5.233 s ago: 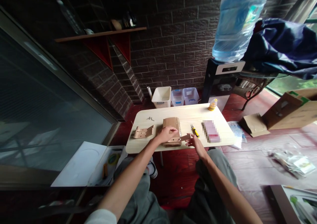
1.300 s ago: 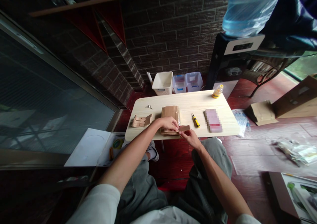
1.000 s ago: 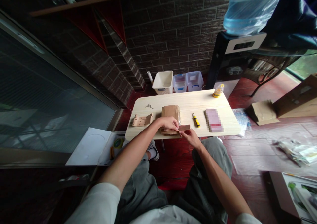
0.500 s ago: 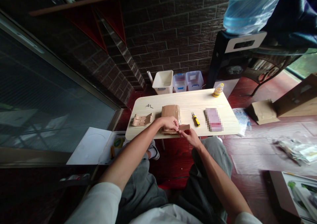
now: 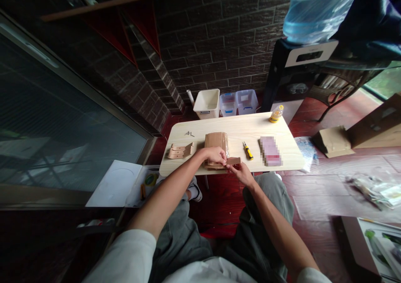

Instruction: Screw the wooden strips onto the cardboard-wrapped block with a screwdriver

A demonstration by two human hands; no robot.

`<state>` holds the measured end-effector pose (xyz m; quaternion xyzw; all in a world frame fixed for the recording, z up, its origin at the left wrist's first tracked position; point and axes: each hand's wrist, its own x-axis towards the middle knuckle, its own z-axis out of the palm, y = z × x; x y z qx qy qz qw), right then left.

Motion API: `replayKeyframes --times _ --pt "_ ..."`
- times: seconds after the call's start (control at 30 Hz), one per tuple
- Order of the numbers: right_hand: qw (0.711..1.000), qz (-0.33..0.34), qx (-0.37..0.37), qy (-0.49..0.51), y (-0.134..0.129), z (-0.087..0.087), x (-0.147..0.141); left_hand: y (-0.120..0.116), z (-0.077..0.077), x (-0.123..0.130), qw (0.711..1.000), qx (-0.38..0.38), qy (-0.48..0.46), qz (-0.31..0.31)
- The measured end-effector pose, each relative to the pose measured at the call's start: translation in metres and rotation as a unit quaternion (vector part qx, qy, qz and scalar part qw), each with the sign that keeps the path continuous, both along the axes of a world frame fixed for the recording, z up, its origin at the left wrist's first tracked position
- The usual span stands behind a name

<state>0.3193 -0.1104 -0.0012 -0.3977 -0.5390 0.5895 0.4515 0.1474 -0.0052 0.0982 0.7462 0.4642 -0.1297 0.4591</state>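
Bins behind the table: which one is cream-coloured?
The leftmost bin, cream and opaque; the middle bin and right bin are bluish and see-through.

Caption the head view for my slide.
Both hands at a wood-toned piece, yellow screwdriver lying nearby on the table.

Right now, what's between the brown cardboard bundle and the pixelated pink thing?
In the head view, a yellow-and-black screwdriver; nearer the camera, the right hand and a flat brown piece.

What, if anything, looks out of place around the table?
Crumpled plastic packaging lies loose on the floor to the right, like discarded wrapping. On the tabletop I see no spill or damage; small metal parts lie loose.
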Motion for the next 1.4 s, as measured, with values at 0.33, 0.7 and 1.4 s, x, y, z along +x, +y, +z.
replayKeyframes --times 0.33,0.7,1.4 --pt "1.0 -0.002 0.004 0.007 0.001 -0.006 0.0 0.0 -0.003 0.001 0.999 -0.041 -0.016 0.023" --pt "1.0 0.006 0.009 0.005 0.0 -0.002 0.0 0.003 -0.005 0.004 0.998 -0.042 0.014 0.033" --pt "1.0 -0.019 0.001 0.0 0.001 -0.005 -0.002 0.002 0.011 -0.018 0.996 -0.029 -0.064 0.047"
